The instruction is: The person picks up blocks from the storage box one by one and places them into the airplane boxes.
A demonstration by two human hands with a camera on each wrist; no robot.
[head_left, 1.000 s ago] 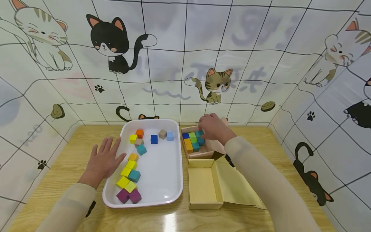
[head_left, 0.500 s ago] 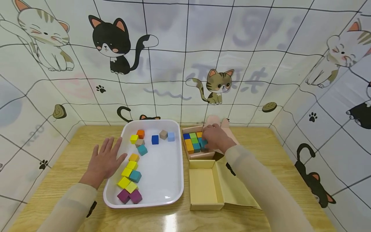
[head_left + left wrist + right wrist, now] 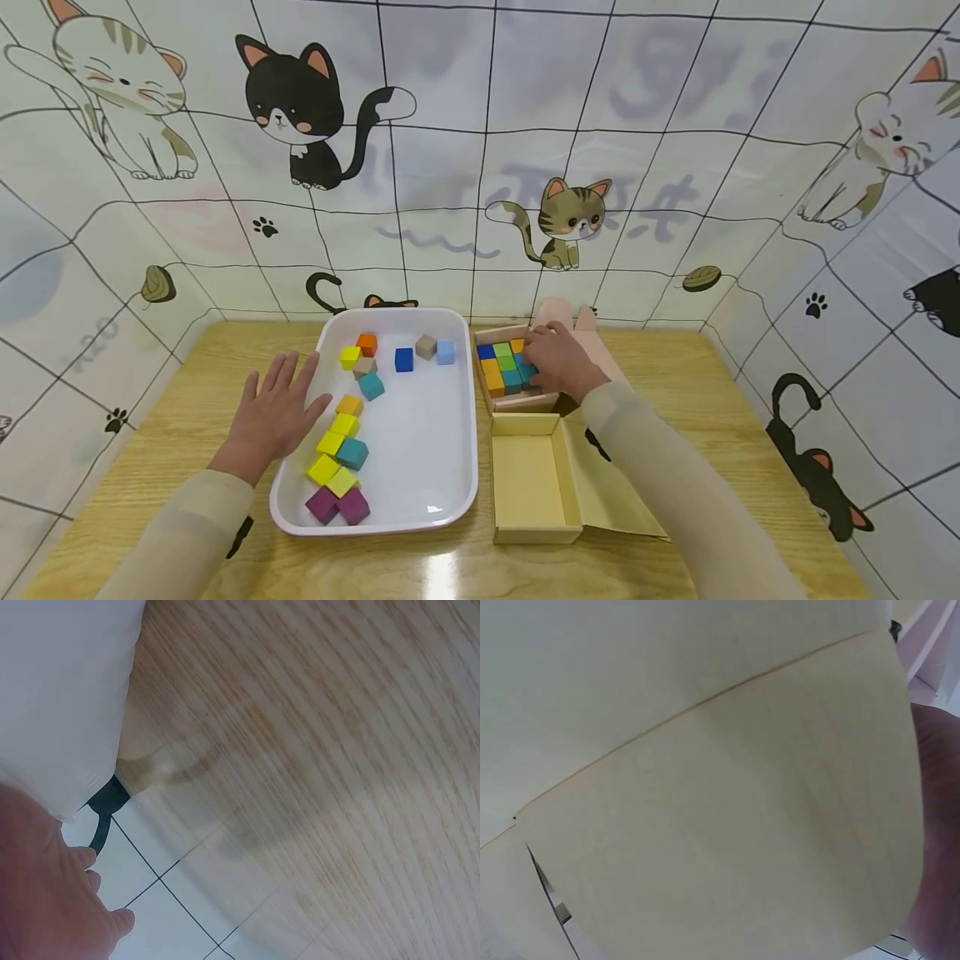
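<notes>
My right hand [image 3: 561, 360] reaches into a pink box [image 3: 525, 402], its fingers curled down over a teal cube [image 3: 528, 375]; the fingertips are partly hidden. Beside it in the box lie an orange block [image 3: 492, 378], green cubes [image 3: 504, 357], a blue cube [image 3: 487, 352] and more teal ones. My left hand [image 3: 273, 408] is spread with straight fingers at the left rim of a white tray [image 3: 420, 450], holding nothing. Yellow cubes [image 3: 323, 469], purple cubes [image 3: 353, 505], teal cubes [image 3: 352, 453] and several others lie in that tray. In the left wrist view, the hand [image 3: 52, 885] shows at lower left.
A shallow yellow box [image 3: 528, 475] stands in front of the pink one, its flat lid [image 3: 611, 475] folded out to the right under my forearm. The wooden table [image 3: 191, 387] ends at a wall [image 3: 442, 167] with cat drawings. A sleeve [image 3: 727, 802] fills most of the right wrist view.
My right hand has come down and slightly forward in the pink box, bringing a teal cube to the block group's right side; an orange cube shows behind. The left hand keeps its pose.
</notes>
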